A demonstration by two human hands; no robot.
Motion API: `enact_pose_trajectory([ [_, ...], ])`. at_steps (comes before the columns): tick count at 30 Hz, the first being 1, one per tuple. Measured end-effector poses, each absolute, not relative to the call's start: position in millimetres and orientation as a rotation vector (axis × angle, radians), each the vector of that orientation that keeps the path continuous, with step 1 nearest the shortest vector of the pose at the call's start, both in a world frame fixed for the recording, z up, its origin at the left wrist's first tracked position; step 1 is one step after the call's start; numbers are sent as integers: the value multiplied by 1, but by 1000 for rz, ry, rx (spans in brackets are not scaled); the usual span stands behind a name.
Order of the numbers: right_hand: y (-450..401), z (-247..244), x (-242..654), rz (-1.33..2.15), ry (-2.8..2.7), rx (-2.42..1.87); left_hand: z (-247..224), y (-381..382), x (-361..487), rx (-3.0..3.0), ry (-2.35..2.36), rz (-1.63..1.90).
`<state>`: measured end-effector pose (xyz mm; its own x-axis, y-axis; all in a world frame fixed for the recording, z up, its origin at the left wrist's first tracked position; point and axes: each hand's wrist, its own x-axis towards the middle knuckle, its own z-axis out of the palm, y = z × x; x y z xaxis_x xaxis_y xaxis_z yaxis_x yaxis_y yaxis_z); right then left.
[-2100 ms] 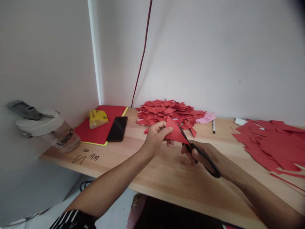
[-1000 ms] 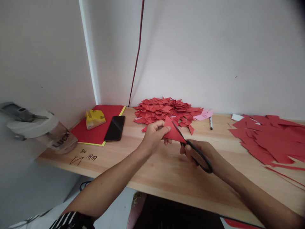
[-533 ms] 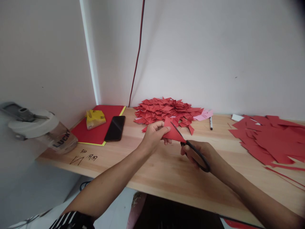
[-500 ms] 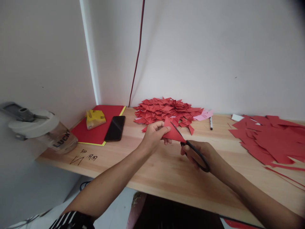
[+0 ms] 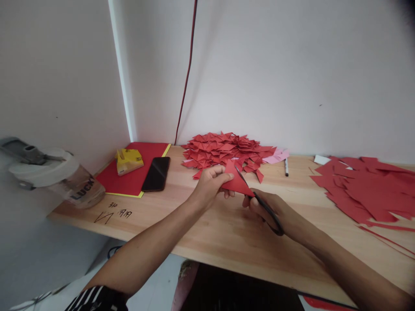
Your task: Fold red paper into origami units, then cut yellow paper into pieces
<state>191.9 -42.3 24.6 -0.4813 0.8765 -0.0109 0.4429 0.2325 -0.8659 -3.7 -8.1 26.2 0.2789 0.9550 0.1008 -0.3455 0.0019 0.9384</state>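
Observation:
Above the middle of the desk, my left hand (image 5: 212,183) pinches a triangular piece of red paper (image 5: 237,183) between thumb and fingers. My right hand (image 5: 266,209) grips black-handled scissors (image 5: 270,214), whose blades lie along the paper's right slanted edge. The lower right corner of the paper touches the scissors near my right fingers. Just behind my hands is a heap of folded red paper pieces (image 5: 223,147). Part of the blades is hidden by the paper.
A phone (image 5: 156,173) and a yellow packet (image 5: 129,161) lie left, by red sheets (image 5: 112,181). A lidded cup (image 5: 78,185) stands at the far left. A marker (image 5: 286,166) and pink paper (image 5: 276,156) lie behind; flat red paper (image 5: 372,185) is piled right.
The scissors and my right hand have shifted slightly left and tilted a little against the paper. My left hand keeps its hold, with the paper turned slightly.

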Motion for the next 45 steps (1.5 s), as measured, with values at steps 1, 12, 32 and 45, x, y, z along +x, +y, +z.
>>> enact_pose_trajectory([
  [1, -43, 25, 192, 1176, -2036, -1208, 26, -8, -4, 1117, 711, 1160],
  [12, -42, 23, 193, 1113, -2015, -1264, 23, -8, -1, 1162, 745, 1128],
  [32, -42, 9, 191, 1270, -1835, -1330, 21, -7, -1, 1114, 727, 1122],
  [45, -41, 14, 192, 1231, -1942, -1270, 19, -4, -3, 1032, 654, 1074],
])
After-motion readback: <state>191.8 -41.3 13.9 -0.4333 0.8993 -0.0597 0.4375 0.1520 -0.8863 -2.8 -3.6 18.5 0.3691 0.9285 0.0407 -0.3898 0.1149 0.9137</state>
